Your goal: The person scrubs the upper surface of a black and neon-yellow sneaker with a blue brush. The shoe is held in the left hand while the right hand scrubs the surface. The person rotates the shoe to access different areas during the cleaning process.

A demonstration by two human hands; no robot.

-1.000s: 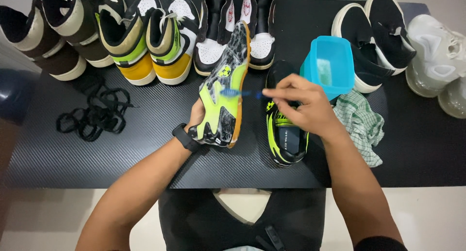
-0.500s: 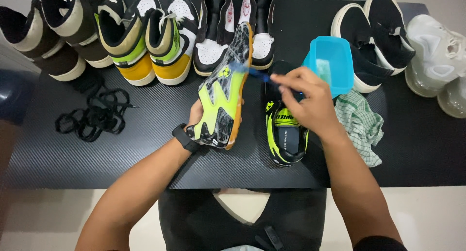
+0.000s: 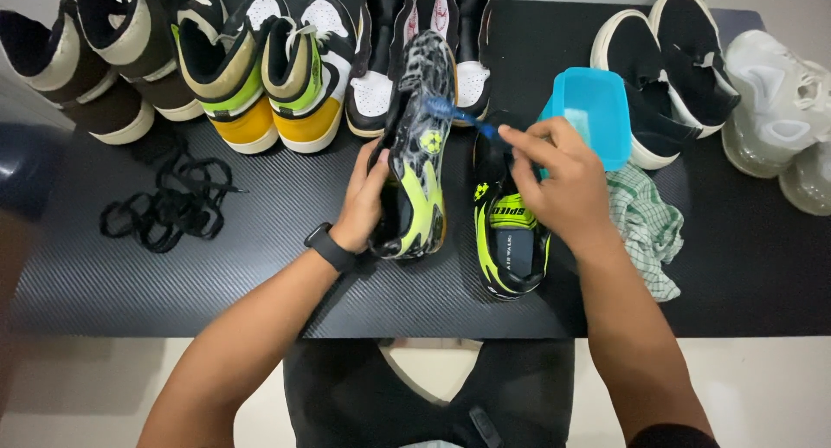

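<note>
Neon-yellow, black and grey, a low sports shoe (image 3: 415, 149) is held up off the black carbon-weave table mat (image 3: 260, 266) near the centre of the view, its toe pointing toward 12 o'clock. It is gripped at the heel end by the left hand (image 3: 363, 201), whose fingers are wrapped around the shoe's side with the thumb pressed against the upper. A black wristband (image 3: 329, 247) is worn on that wrist.

A blue plastic toothbrush (image 3: 454, 115) is pinched between the thumb and bent fingers of the right hand (image 3: 558, 184), and its bristle end is laid against the toe part of the held shoe.

The matching shoe (image 3: 506, 232) is seen lying on the mat just beside the held one, at 3 o'clock from it, partly under the right hand. A turquoise plastic tub (image 3: 593, 110) stands at 1 o'clock from the right hand, and a green-checked cloth (image 3: 649, 227) is crumpled at 3 o'clock. Loose black laces (image 3: 169, 206) are piled at 9 o'clock, well apart. Other pairs of sneakers (image 3: 260, 67) are lined along the far edge.
</note>
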